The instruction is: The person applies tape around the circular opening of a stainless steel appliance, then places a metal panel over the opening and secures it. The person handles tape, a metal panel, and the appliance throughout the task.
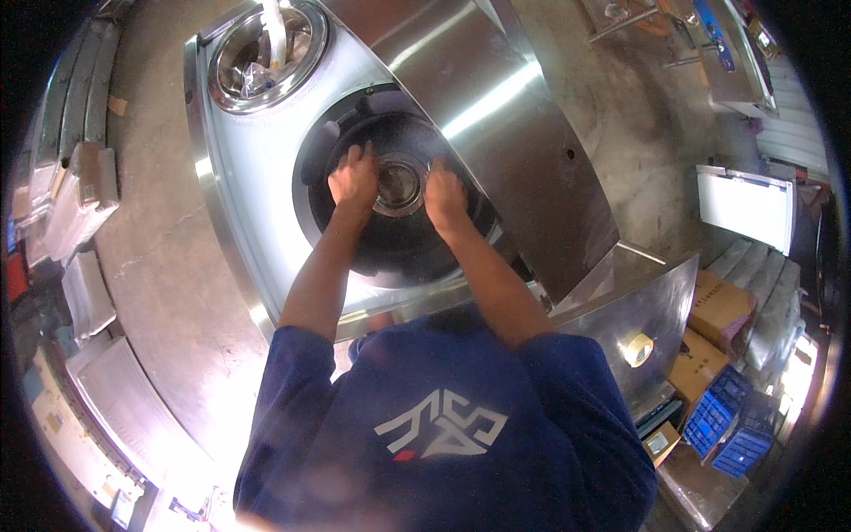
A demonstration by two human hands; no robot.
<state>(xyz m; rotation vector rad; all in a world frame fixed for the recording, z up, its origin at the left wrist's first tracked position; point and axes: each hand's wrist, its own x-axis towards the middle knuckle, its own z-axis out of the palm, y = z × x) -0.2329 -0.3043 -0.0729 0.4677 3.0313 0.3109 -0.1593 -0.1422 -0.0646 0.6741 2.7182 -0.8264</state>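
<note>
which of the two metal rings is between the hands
The smaller metal ring in the middle of the black round part, between left hand and right hand; the larger ring, at upper left, has a white tube inside.

blue crates [714, 403] sit beside brown cardboard boxes [694, 363].

My navy shirt [452, 372] is matt cloth. Ahead of me, the dish [403, 253] at the frame's centre looks dull black, with a shiny metal ring [400, 211] in its middle. The panel [257, 164] around it is smooth, white, glossy. The steel sheet [532, 168] at upper centre gleams like satin; the round rim [220, 82] at upper left is mirror-bright metal. Lower right: matt cardboard [720, 304], blue plastic crates [714, 403].
</note>
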